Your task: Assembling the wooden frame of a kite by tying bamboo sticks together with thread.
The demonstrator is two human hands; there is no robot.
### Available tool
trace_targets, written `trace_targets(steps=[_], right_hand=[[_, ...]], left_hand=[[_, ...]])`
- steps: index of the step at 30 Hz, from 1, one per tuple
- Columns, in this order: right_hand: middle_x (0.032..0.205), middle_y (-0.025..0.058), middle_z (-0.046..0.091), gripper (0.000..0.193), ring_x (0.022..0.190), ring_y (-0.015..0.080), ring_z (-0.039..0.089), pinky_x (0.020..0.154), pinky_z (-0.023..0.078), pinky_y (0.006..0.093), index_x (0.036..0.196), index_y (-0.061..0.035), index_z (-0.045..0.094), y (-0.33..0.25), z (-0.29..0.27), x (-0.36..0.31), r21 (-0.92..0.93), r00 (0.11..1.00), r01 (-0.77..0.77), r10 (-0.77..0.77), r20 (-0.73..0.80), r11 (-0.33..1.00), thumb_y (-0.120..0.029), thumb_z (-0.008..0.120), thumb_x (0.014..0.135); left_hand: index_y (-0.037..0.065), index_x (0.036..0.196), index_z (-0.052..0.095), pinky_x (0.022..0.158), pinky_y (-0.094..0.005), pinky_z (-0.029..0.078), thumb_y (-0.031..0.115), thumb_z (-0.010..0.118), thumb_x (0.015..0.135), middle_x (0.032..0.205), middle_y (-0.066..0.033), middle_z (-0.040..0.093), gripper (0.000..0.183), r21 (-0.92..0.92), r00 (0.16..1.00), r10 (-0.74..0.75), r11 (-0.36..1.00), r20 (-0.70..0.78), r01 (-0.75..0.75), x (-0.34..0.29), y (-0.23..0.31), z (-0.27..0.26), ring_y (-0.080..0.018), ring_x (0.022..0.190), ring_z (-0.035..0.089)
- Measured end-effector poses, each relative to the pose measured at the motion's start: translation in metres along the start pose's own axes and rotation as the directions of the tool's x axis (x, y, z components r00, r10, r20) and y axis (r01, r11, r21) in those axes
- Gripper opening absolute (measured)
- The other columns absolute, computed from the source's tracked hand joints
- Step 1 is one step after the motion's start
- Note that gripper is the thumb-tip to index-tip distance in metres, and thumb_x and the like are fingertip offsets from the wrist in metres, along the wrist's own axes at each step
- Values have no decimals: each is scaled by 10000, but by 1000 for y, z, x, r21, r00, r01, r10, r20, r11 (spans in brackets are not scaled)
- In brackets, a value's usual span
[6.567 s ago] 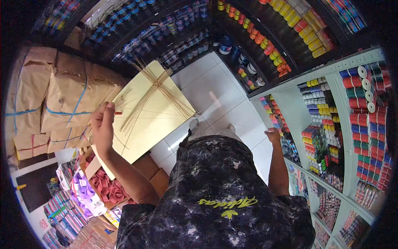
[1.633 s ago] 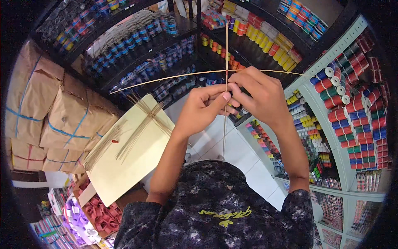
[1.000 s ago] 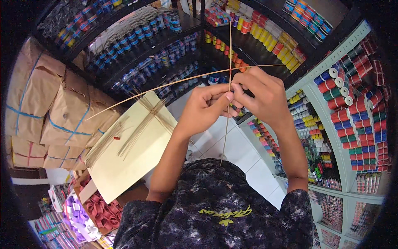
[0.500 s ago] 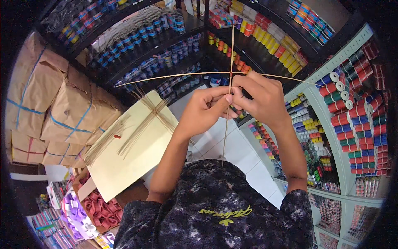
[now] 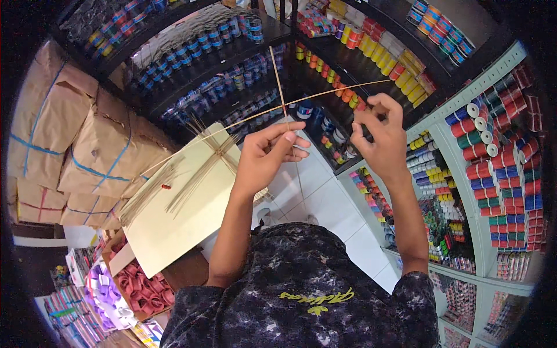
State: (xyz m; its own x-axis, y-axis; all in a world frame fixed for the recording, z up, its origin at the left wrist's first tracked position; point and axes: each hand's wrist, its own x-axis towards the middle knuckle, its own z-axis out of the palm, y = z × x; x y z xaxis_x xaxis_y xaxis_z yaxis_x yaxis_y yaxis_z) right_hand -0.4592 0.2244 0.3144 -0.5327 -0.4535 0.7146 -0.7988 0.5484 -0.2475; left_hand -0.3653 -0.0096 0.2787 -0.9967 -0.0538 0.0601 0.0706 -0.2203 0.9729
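Observation:
My left hand [image 5: 268, 158] is closed, pinching a thin upright stick [image 5: 278, 79] between thumb and fingers just below where it crosses another. The crossing stick [image 5: 326, 93] is long and slightly bowed, running from lower left to upper right. A small reddish binding [image 5: 284, 107] marks the crossing. To the right, my right hand [image 5: 380, 136] is raised apart from the sticks. Its fingers are bent but separated, with the thumb away from them, and I see nothing held in it. The upright stick's lower end reaches down toward my shirt.
At left, a cream board [image 5: 174, 232] carries bundles of thin sticks [image 5: 200, 174] and a small red piece [image 5: 166, 187]. Brown paper-wrapped parcels [image 5: 96, 142] are stacked beyond it. Dark shelves [image 5: 243, 55] hold thread spools ahead; a pale rack [image 5: 438, 122] of spools stands right.
My right hand has let go of the stick and moved right. My left hand has shifted slightly left, and the crossed sticks have swung left and tilted, the bowed stick's left end dropping.

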Motion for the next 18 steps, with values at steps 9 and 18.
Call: trace_targets(steps=[9,18], right_hand=[[1379,65,553,112,1002,211,682,771,577,373,868,-62,633,14,8,3,1,995,-36,36,90,999,-54,708,786],[1317,34,591,116,851,280,698,712,560,389,971,-84,629,44,8,-7,-28,964,-238,240,118,971,-104,672,865]], left_hand=[[3,1285,634,780,-287,586,192,542,1050,984,-96,729,316,-1,1000,8,1000,8,-8,-10,2,-3,-137,846,701],[-22,1188,647,808,-313,593,172,549,1045,997,-106,726,260,14,988,37,999,-149,-35,-14,1,-26,-170,878,712]])
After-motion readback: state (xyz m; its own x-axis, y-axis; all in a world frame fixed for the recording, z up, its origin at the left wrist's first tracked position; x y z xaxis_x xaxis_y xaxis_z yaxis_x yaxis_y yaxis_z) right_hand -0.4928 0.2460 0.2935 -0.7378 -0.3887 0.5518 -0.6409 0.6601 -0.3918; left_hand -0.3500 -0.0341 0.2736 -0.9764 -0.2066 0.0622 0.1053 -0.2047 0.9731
